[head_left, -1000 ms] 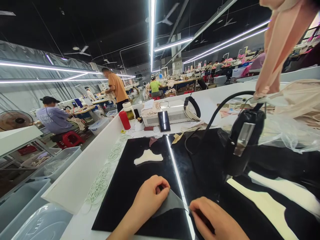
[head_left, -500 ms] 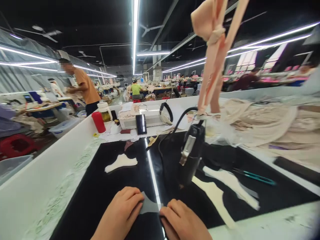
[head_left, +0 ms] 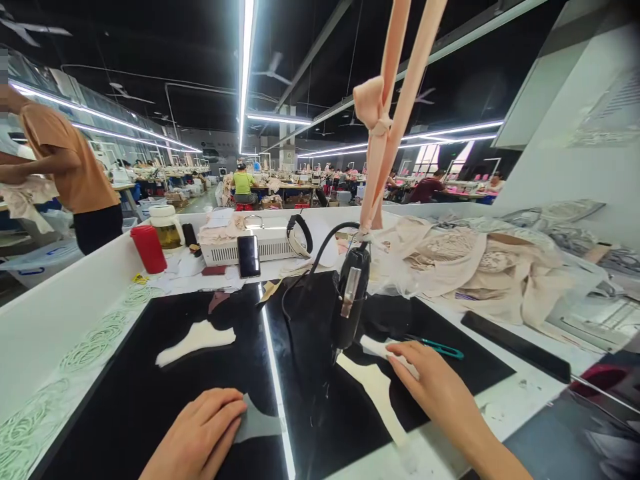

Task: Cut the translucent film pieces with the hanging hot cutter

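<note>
My left hand [head_left: 205,427] rests at the front of a glossy black board [head_left: 300,407], fingers together, pressing the left end of a grey curved fabric piece [head_left: 257,421]. Farther right, my right hand [head_left: 435,383] reaches over a white cut piece [head_left: 373,347]. Its fingertips touch this piece and cover part of it; its fingers are stretched out. Between the hands lies a cream cut piece [head_left: 377,393]. A black handheld electric tool [head_left: 350,300] hangs above the board on knotted pink fabric strips [head_left: 377,153]. Another white piece [head_left: 195,341] lies flat on the left.
Teal thread snips [head_left: 443,348] lie beyond my right hand. A phone [head_left: 249,257] leans against a white box [head_left: 270,248] at the back. A red cup [head_left: 149,249] stands left, beige garments [head_left: 450,253] pile right. A person in orange [head_left: 70,153] stands beyond the white side wall.
My right hand has left the grey piece and moved right to the white piece. My left hand stays on the grey piece. The view has turned right.
</note>
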{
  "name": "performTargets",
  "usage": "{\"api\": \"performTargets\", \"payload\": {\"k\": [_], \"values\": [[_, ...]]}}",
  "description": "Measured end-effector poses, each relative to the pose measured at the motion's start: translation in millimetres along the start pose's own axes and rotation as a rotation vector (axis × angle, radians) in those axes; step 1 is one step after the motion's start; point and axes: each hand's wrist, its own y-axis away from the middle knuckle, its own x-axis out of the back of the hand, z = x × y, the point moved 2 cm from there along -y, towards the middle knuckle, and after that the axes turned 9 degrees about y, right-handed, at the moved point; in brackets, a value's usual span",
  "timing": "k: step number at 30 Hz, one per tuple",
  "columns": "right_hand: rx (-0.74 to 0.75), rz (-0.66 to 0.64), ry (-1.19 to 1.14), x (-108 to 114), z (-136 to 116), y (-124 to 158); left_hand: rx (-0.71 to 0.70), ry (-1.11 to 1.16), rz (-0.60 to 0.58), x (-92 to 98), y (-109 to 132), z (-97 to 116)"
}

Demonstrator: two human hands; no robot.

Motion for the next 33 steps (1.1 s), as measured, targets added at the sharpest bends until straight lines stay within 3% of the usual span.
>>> {"api": "performTargets", "payload": {"k": [8, 16, 20, 24, 33], "values": [[0.175, -0.023, 0.085, -17.2, -4.9, -12.8, -0.016, -0.002, 0.020, -0.5, 3.7, 0.6], [0.148, -0.037, 0.058, -21.6, -10.2, -14.8, -0.029, -0.032, 0.016, -2.2, 5.3, 0.0], [0.007, -0.038, -0.096, -16.8, -3.8, -16.1, -0.024, -0.025, 0.007, -1.7, 5.1, -0.5], [-0.259, -0.006, -0.277, -12.3, 15.0, -18.9, -0.045, -0.031, 0.008, -2.7, 5.5, -3.5], [-0.689, 0.173, -0.688, -20.6, 62.9, -18.3, -0.081, -0.043, 0.059, -3.9, 6.3, -5.2]]}}
